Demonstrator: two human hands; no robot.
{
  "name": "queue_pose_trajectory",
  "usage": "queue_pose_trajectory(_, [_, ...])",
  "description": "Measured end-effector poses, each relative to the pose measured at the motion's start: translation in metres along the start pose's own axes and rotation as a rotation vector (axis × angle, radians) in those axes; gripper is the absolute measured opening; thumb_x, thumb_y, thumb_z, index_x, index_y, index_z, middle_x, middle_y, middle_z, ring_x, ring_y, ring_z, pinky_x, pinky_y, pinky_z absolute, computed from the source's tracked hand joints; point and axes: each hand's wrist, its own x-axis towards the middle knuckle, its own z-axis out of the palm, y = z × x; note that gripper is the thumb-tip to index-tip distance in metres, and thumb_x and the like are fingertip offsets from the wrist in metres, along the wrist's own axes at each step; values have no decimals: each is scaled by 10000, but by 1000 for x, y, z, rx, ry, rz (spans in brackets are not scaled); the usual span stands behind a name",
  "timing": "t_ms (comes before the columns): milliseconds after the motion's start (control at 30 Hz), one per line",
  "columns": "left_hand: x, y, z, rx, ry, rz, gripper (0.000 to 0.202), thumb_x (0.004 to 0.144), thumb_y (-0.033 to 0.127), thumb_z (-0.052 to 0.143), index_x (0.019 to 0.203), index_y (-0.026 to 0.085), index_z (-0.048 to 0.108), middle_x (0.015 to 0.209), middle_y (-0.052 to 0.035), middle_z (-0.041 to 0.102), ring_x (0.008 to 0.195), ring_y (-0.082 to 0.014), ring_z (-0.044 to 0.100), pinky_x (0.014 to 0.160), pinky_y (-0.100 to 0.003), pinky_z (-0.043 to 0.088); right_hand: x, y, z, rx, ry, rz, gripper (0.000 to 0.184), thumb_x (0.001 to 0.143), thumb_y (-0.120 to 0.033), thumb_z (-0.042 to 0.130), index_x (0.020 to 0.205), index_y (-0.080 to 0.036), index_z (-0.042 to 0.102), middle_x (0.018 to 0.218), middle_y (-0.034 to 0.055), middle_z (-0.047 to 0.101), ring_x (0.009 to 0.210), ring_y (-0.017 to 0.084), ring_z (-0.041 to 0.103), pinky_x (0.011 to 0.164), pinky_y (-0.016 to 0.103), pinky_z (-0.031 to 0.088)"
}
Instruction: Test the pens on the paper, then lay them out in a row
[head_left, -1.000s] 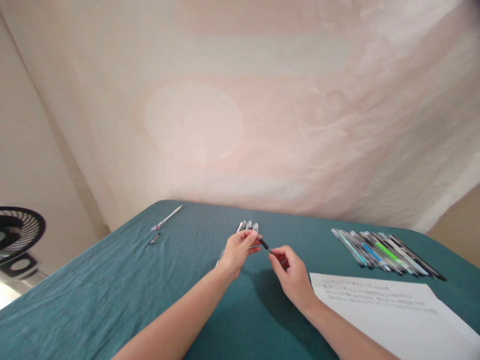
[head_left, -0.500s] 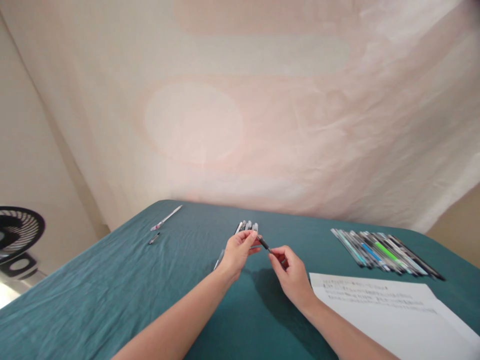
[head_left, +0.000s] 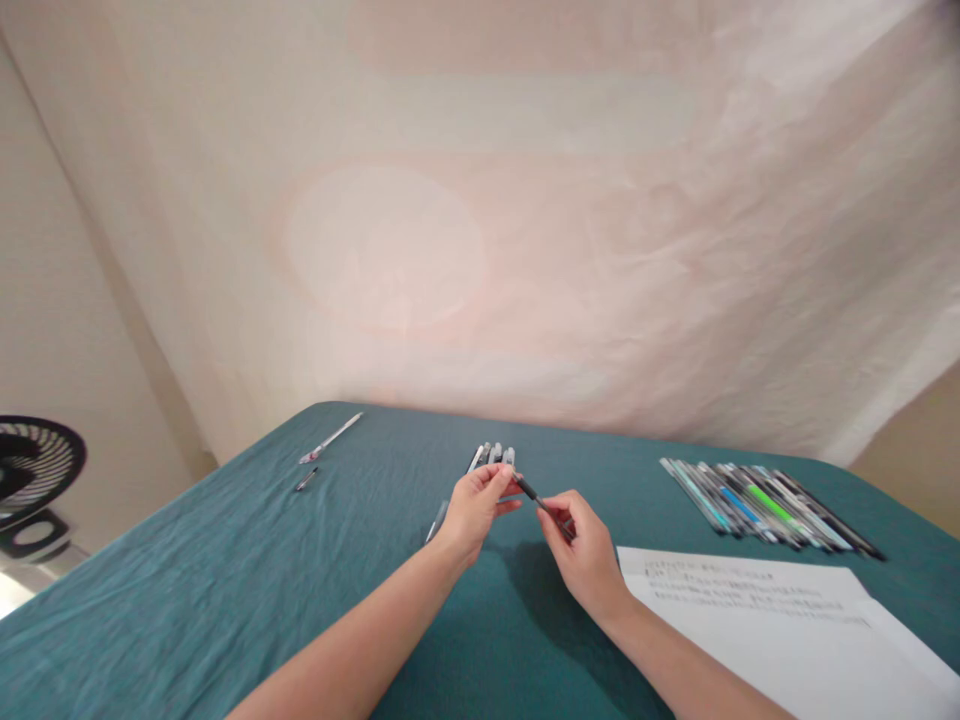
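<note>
A dark pen [head_left: 529, 489] is held between both hands above the table, slanting down to the right. The fingertips of my left hand [head_left: 478, 508] pinch its upper left end. My right hand [head_left: 581, 545] is closed around the other end, its thumb and fingers on the barrel. Just behind my left hand lie several pens [head_left: 495, 454], partly covered by the fingers. Another pen [head_left: 437, 522] shows beside my left wrist, mostly hidden by it.
Several pens in a row [head_left: 772, 505], one bright green, lie at the right. Paper sheets with handwriting [head_left: 750, 610] lie in front of them. A clear pen [head_left: 331, 438] and a small cap-like piece [head_left: 307, 479] rest at the left. A black fan [head_left: 37, 465] stands beyond the table [head_left: 225, 590].
Both hands keep their hold on the pen, with almost no movement. The view has shifted very slightly.
</note>
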Motion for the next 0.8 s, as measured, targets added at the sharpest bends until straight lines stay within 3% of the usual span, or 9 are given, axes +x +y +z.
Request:
queue_pose_trajectory(267, [-1,2,2,29,5,24,281,710,394,597,818,135,585,865,-90,621,784,-160,580,712,-290,466,0,1,-1,38,-38,56,177,839,-321,437,865,-185,548,758,26,585,669,147,539,619,249,406])
queue_pose_trajectory(467, [-2,2,3,34,11,45,261,718,382,589,811,138,590,862,-82,619,774,-147,569,718,-289,463,3,-1,-1,64,-83,86,266,869,-340,356,789,-183,556,646,7,549,605,140,513,577,241,382])
queue_pose_trajectory(633, [-1,2,2,21,21,51,259,714,374,594,812,134,598,852,-83,613,783,-152,561,725,-300,466,2,2,2,65,-42,142,241,779,-376,513,919,-179,514,693,-11,522,482,99,412,461,218,341])
queue_pose_trajectory(800, [0,1,1,20,11,51,256,715,378,591,811,140,598,847,-83,616,778,-154,564,721,-301,466,2,3,1,80,-56,132,205,819,-371,451,824,-183,534,646,-9,522,543,120,455,513,227,359])
